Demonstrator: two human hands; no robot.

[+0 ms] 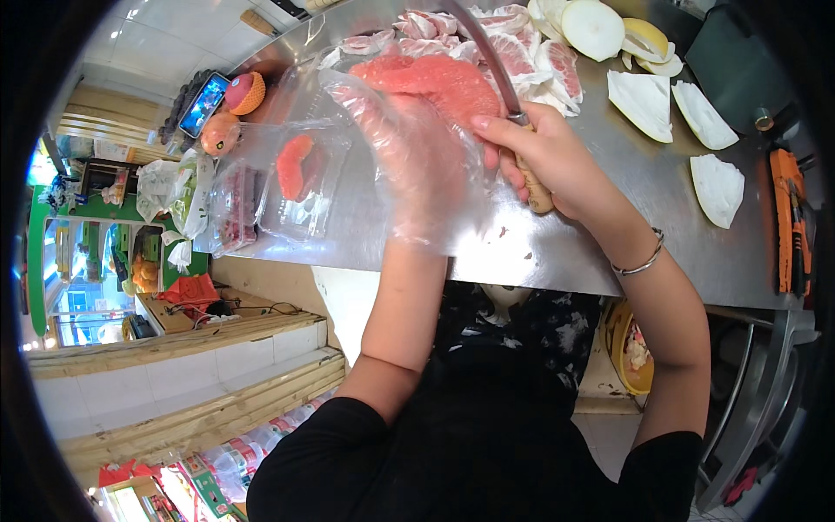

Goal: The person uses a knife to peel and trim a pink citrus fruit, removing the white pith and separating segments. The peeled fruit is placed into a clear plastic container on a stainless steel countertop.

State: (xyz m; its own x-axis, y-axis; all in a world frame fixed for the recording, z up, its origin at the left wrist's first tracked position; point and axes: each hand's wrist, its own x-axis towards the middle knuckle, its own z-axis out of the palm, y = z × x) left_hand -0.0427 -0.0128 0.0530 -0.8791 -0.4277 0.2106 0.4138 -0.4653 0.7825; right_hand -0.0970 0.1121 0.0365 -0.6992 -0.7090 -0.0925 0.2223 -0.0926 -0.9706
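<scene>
My left hand, in a loose clear plastic glove, holds a large piece of peeled red pomelo flesh. Bare, with a bracelet at the wrist, my right hand grips the wooden handle of a knife, its blade pointing up and away beside the flesh. The right fingertips are at the flesh's near right edge. One peeled pomelo segment lies in an open clear plastic box to the left. Behind the hands are heaped peeled-off segment membranes.
Thick white rind pieces and round peel caps lie at the right and back right. An orange tool is at the steel table's right end. At left are a berry box, a phone and round fruits.
</scene>
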